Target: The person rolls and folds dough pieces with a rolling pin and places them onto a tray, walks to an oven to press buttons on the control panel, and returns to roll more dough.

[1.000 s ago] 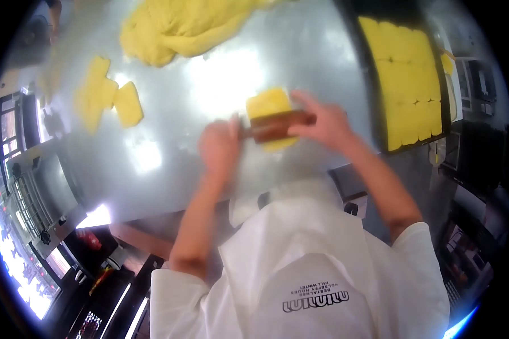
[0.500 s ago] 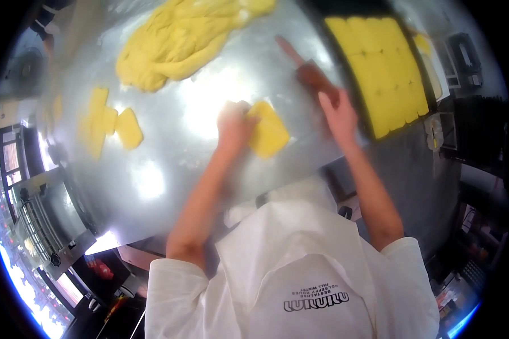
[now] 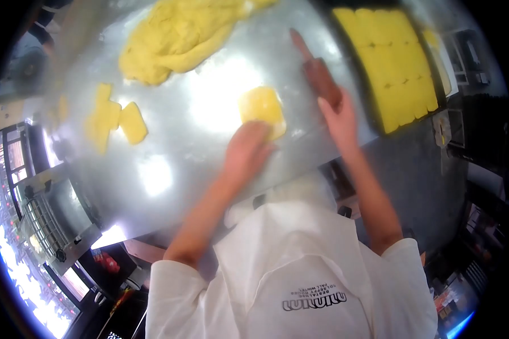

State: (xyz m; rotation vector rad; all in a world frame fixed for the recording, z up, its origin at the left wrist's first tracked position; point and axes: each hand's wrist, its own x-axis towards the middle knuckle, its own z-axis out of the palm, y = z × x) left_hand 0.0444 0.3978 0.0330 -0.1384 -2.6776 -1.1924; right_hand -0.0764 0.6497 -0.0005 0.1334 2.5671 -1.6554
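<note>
One flattened yellow dough square (image 3: 261, 104) lay partly under left fingers (image 3: 258, 131), hold unclear; right fingers (image 3: 328, 112) clasped a brown wooden rolling pin (image 3: 320, 78); large yellow mound (image 3: 178, 37) unshaped.

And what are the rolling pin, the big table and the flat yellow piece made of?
The rolling pin: probably wood, dull reddish-brown, though blur hides any grain.
The table: likely metal, perhaps steel; it's grey, smooth, with bright glare.
The flat yellow piece: seemingly soft dough, mostly smooth, yellow like the big lump.
</note>
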